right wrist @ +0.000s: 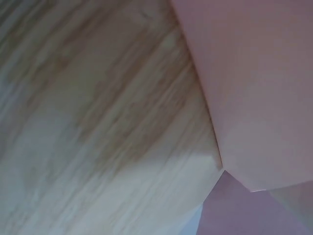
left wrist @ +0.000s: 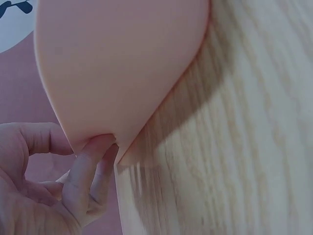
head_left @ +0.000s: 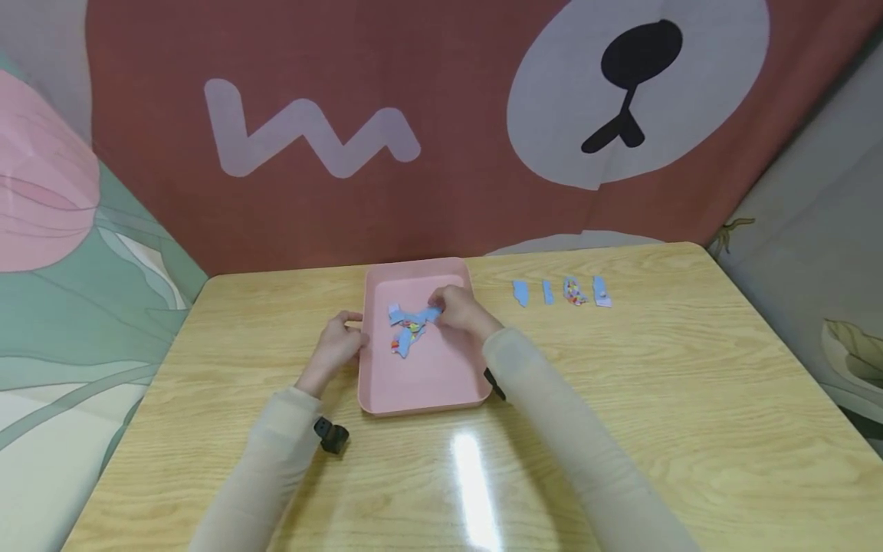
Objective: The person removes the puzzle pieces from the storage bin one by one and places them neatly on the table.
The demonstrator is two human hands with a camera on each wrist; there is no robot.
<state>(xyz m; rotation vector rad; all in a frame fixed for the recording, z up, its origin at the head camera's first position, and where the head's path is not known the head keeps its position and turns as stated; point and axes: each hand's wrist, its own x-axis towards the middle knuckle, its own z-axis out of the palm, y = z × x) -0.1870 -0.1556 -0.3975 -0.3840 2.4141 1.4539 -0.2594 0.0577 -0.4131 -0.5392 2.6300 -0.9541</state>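
Note:
A shallow pink tray [head_left: 428, 391] lies on the wooden table, with several flat, irregular light blue pieces inside, a few printed in red and yellow. My left hand [head_left: 339, 341] grips the tray's left side; in the left wrist view its thumb presses the outer wall [left wrist: 127, 73] and another finger reaches behind the edge. Over the tray's upper right part, my right hand [head_left: 458, 308] pinches a light blue piece [head_left: 432, 313] beside the loose pile [head_left: 405, 341]. Its fingertips are partly hidden by the hand itself. The right wrist view shows only the tray wall [right wrist: 264, 98] and tabletop.
Right of the tray, a row of similar pieces lies spaced out: two plain blue ones [head_left: 520, 293], a multicoloured one [head_left: 573, 290] and a blue one with a pale end [head_left: 602, 291]. A printed brown curtain [head_left: 455, 207] hangs along the table's [head_left: 662, 368] far edge.

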